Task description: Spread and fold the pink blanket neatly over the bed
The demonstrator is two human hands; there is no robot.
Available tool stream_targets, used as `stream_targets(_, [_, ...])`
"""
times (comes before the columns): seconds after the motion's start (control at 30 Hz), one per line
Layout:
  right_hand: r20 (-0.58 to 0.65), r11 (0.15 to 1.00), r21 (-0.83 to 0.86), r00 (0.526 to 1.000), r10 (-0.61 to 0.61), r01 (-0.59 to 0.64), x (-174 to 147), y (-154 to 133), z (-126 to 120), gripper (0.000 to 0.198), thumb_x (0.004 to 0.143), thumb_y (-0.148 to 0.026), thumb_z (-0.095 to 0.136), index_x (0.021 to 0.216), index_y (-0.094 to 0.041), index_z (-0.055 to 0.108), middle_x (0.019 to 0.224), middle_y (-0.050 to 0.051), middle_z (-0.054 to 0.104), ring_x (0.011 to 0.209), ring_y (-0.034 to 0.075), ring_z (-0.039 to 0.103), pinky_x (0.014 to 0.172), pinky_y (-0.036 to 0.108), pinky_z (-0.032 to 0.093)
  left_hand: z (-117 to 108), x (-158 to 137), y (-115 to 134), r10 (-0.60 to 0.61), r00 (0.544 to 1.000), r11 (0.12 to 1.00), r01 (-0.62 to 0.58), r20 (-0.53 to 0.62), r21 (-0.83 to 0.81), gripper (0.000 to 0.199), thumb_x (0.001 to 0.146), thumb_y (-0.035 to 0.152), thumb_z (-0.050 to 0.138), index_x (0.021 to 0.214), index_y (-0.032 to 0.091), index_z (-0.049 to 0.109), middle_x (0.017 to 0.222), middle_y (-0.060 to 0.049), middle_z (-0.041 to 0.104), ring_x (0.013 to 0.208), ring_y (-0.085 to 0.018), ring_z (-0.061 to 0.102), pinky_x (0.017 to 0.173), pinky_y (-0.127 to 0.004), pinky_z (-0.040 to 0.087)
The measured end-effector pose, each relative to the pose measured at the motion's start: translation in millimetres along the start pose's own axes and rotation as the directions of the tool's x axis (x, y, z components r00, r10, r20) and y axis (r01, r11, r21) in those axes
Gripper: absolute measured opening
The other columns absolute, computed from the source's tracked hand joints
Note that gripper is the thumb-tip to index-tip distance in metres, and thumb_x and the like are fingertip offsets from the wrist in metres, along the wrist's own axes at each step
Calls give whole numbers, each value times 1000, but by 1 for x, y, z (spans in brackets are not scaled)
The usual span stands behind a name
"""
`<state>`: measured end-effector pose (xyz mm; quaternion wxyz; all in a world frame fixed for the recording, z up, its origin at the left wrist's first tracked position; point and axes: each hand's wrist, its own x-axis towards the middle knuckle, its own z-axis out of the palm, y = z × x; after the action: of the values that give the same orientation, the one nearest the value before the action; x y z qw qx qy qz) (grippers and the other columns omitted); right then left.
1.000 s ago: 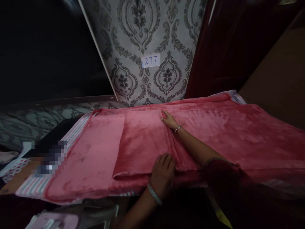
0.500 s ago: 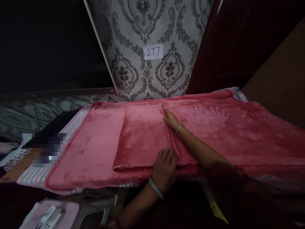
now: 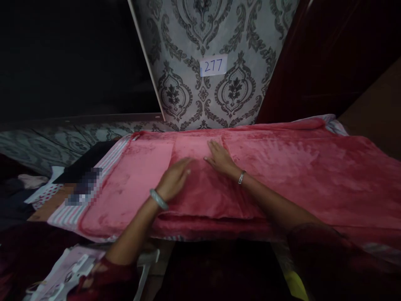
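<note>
A folded piece of red plush cloth [image 3: 203,202] lies on a larger pink-red plush blanket [image 3: 282,175] that covers the table. My right hand [image 3: 221,159] rests palm down near the cloth's upper right part, its fingers stretched out and apart. Over the cloth's left side is my left hand [image 3: 173,179], fingers extended and slightly blurred; whether it touches the fabric I cannot tell. Neither hand holds anything. Along the near side, the folded cloth's edge shows a lifted, layered rim.
A striped blanket border [image 3: 67,217] runs down the left end, with a pixelated object [image 3: 84,186] on it. Behind stand a dark screen [image 3: 75,58] and patterned wallpaper with a paper reading 277 [image 3: 213,65]. A pale pink and white stool-like item [image 3: 75,267] is below left.
My left hand has left the cloth's near edge and moved up and left over it. My right hand has shifted from the right edge onto the cloth and flattened. The view has shifted slightly.
</note>
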<state>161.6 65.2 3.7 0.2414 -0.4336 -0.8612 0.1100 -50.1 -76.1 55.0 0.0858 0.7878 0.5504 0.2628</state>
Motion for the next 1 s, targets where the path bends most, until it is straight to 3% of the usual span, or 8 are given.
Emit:
stream_targets(0.07, [78, 1000, -7, 997, -24, 25, 8, -26, 7, 71, 101, -42, 48, 162, -10, 31, 169, 18, 23, 157, 33, 21, 125, 54, 22, -10, 24, -38, -153, 987, 980, 146, 45, 137, 56, 99, 31, 42, 150, 9, 48, 159, -16, 48, 151, -26, 40, 126, -48, 31])
stream_targets(0.17, [162, 998, -57, 987, -20, 29, 17, -57, 22, 66, 103, -40, 45, 162, -12, 34, 169, 17, 23, 157, 32, 20, 124, 54, 23, 3, 47, -71, -306, 946, 913, 260, 108, 313, 60, 98, 31, 44, 154, 9, 42, 165, -18, 38, 155, -29, 32, 124, -49, 32])
stream_targets(0.33, [163, 984, -158, 985, -55, 81, 7, -73, 56, 58, 104, -34, 43, 158, -15, 41, 166, 16, 31, 155, 31, 27, 124, 58, 21, 55, 38, -74, -318, 941, 840, 222, 118, 495, 59, 102, 33, 37, 158, 14, 38, 168, -18, 32, 157, -31, 25, 121, -56, 33])
stream_targets(0.43, [137, 982, -179, 990, -40, 64, -3, -62, 65, 62, 104, -40, 44, 159, -13, 40, 166, 17, 30, 155, 31, 26, 125, 57, 20, 66, 30, -72, -305, 946, 826, 208, 105, 525, 59, 103, 33, 32, 159, 14, 38, 168, -18, 31, 157, -32, 25, 121, -57, 33])
stream_targets(0.6, [124, 974, -219, 989, 77, -48, -15, -25, 46, 70, 101, -52, 49, 158, -12, 41, 166, 20, 28, 155, 34, 25, 124, 58, 19, 59, 33, -71, -306, 943, 834, 201, 128, 513, 61, 104, 35, 28, 159, 11, 36, 169, -18, 29, 157, -32, 26, 120, -56, 34])
stream_targets(0.83, [153, 945, -303, 972, 176, -123, -38, 12, 11, 73, 100, -51, 54, 156, -7, 41, 165, 23, 30, 156, 34, 24, 125, 56, 17, 59, 30, -69, -299, 947, 857, 213, 116, 469, 61, 104, 35, 32, 159, 11, 36, 169, -18, 28, 157, -33, 25, 121, -57, 33])
stream_targets(0.9, [211, 943, -309, 958, 192, -121, -31, 14, 1, 68, 101, -50, 52, 153, -8, 45, 163, 23, 34, 153, 35, 29, 123, 58, 21, 56, 31, -75, -290, 950, 880, 218, 114, 422, 60, 102, 35, 37, 157, 12, 41, 168, -17, 31, 156, -32, 27, 121, -56, 35])
stream_targets(1.0, [215, 953, -290, 965, 150, -83, -2, 1, -10, 59, 104, -44, 42, 152, -10, 47, 161, 22, 40, 151, 33, 34, 122, 58, 24, 42, 45, -88, -267, 963, 920, 240, 47, 310, 50, 102, 30, 36, 146, 16, 57, 159, -13, 49, 149, -27, 43, 120, -47, 40])
